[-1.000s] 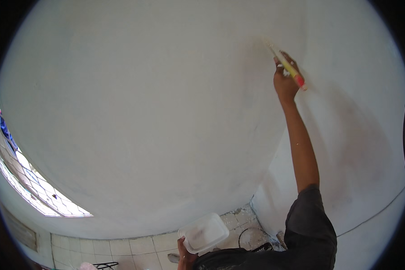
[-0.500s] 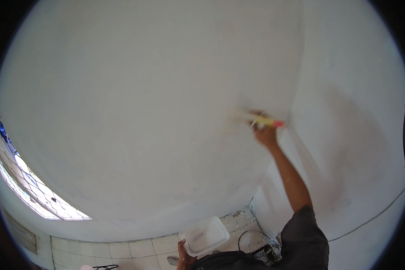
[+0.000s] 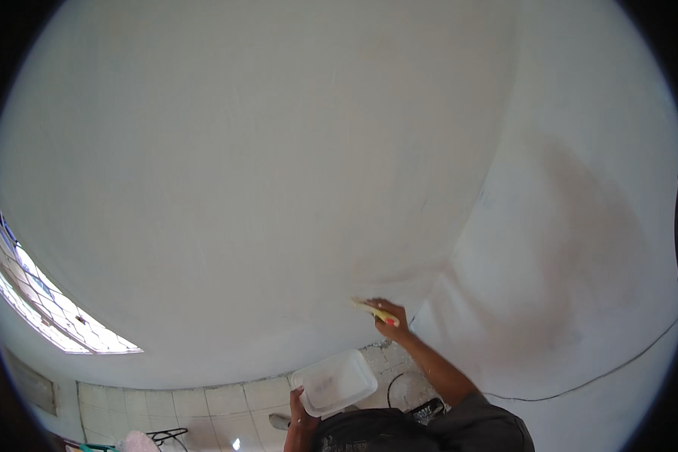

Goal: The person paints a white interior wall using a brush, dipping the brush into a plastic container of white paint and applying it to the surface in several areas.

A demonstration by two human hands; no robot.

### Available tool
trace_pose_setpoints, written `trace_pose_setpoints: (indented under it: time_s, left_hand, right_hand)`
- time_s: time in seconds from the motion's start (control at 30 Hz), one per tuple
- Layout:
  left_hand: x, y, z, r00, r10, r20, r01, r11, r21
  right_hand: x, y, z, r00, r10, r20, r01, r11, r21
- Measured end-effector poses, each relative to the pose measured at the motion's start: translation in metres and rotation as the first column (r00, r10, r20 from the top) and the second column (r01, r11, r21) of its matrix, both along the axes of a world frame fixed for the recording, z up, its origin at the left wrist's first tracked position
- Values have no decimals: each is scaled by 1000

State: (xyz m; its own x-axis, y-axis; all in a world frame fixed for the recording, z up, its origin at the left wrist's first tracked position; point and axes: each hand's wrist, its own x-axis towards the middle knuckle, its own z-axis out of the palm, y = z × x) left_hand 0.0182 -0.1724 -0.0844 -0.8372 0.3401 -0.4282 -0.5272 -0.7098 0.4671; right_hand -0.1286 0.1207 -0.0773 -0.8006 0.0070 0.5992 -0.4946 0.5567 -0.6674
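My right hand [image 3: 391, 316] is closed round the yellow handle of a paintbrush [image 3: 372, 308], which ends in red. The pale bristle end points left, close to the lower part of the white wall [image 3: 279, 166]; whether it touches cannot be made out. Low in front of my body, my left hand [image 3: 302, 412] grips the left edge of a white rectangular plastic tub [image 3: 358, 389]. A thin smear of something pale greyish lies on the tub's bottom.
A second wall [image 3: 557, 248] meets the first in a corner at right. A cable [image 3: 572, 392] runs along it. At left is a barred window [image 3: 49, 301]. Below lie floor tiles [image 3: 196, 407], a round bucket-like container [image 3: 410, 390] and a black wire-framed item [image 3: 169, 435].
My right hand has moved down and a little left with the paintbrush, from mid-wall to just above the tub. The tub stays in my left hand, and the view has shifted slightly.
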Motion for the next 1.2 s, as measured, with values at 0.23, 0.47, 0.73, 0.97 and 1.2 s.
trace_pose_setpoints:
  time_s: [0.23,0.47,0.73,0.97,1.2]
  left_hand:
    - [5,-4,-2,998,-30,49,33,998,-48]
    - [-9,13,20,996,-45,-76,37,994,-101]
    - [-13,17,15,997,-72,-28,70,995,-77]
    - [-15,15,29,998,8,-68,-11,999,-34]
    - [-15,12,18,999,7,-41,-11,994,-110]
  right_hand:
    - [103,-34,10,926,-207,314,318,877,-361]
    - [132,-40,96,913,186,362,-68,947,-314]
    - [137,-75,95,983,166,74,-181,929,323]
    - [157,-87,87,935,293,198,-340,899,275]
    - [144,-74,105,968,231,101,-246,953,175]
